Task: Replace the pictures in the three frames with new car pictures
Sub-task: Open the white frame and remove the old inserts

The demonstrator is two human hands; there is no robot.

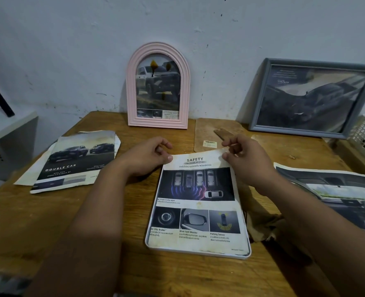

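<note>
Nearest us, our left hand and right hand pinch the top corners of the printed "Safety" car page, lying in the white rounded frame on the wooden surface.

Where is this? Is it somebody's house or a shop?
Probably a plain room in a home or small workroom, not a shop; I can't be sure. A worn wooden table stands against a scuffed white wall, with a pink arched frame and a grey frame leaning on it.
</note>
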